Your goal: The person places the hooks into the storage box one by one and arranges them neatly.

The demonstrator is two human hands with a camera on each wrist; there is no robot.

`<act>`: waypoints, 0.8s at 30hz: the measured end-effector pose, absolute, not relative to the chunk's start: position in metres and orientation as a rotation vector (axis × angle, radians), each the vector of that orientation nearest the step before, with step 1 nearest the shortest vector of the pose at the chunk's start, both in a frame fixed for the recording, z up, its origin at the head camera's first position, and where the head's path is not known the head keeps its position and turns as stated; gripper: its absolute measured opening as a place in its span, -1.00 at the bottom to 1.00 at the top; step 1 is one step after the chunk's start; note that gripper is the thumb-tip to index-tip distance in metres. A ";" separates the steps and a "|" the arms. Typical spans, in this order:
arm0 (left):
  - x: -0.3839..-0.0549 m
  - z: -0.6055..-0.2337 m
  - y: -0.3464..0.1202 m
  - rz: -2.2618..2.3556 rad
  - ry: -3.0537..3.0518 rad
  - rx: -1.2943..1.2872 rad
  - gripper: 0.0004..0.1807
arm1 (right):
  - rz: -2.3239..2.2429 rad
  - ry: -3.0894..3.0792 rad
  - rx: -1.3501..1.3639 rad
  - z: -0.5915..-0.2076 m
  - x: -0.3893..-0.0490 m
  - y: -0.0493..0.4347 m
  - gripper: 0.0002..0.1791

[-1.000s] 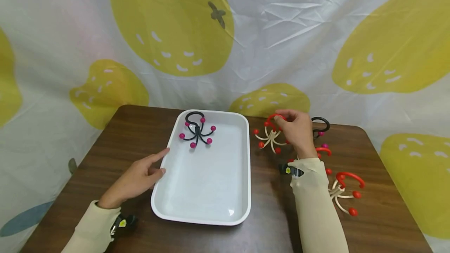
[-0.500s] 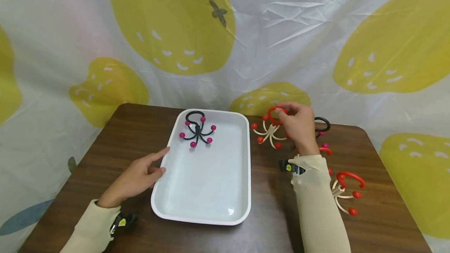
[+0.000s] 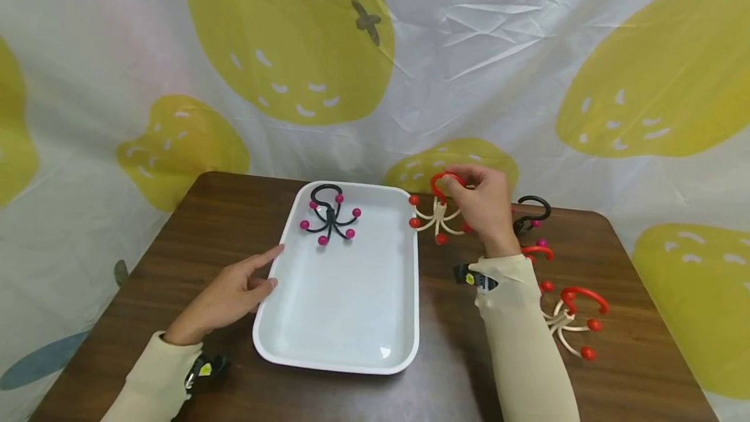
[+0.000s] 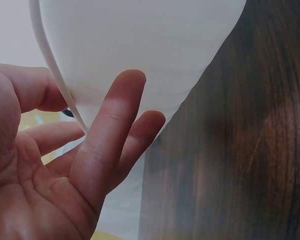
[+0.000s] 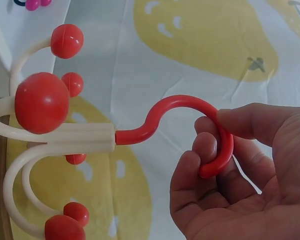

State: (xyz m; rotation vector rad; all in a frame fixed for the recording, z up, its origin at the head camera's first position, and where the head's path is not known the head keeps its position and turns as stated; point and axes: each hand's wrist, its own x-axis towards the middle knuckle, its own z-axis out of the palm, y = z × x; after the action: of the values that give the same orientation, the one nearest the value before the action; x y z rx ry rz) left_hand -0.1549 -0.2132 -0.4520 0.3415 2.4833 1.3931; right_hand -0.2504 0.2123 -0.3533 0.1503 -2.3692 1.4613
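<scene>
Beside the right edge of the white tray (image 3: 340,305), my right hand (image 3: 483,204) pinches the red hook of a cream multi-arm hook hanger (image 3: 439,215). Its curved arms end in red balls and hang downward; two balls overlap the tray's rim in the head view. In the right wrist view, thumb and fingers close round the hook's curved end (image 5: 225,145). My left hand (image 3: 231,298) touches the tray's left rim with thumb and index finger; in the left wrist view, straight fingers (image 4: 107,120) lie along the outer wall. A black hook hanger (image 3: 330,217) with magenta balls lies inside the tray.
On the right of the brown table (image 3: 633,292) lie another black hanger (image 3: 534,207), a cream hanger with a red hook (image 3: 565,318), and a further red hook (image 3: 539,251), partly hidden by the right arm. A fruit-print cloth (image 3: 515,83) hangs behind the table.
My right hand has lifted the cream and red hanger slightly and carried it left to the tray's edge. The left hand and the tray stay in place.
</scene>
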 end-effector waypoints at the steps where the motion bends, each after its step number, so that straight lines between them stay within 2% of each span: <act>1: -0.155 -0.452 -0.213 1.392 2.485 0.340 -0.29 | 1.462 -2.368 0.156 -0.352 -0.250 0.211 -0.77; 24: -0.155 -0.452 -0.211 1.406 2.480 0.354 -0.28 | 1.490 -2.398 0.387 -0.356 -0.255 0.138 -0.79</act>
State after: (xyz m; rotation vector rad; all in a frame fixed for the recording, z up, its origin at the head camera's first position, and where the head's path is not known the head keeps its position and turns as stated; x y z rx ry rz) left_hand -0.1550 -0.2108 -0.4520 0.3542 2.4796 1.4059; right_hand -0.2554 0.1375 -0.3564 0.3871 -2.3980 1.4897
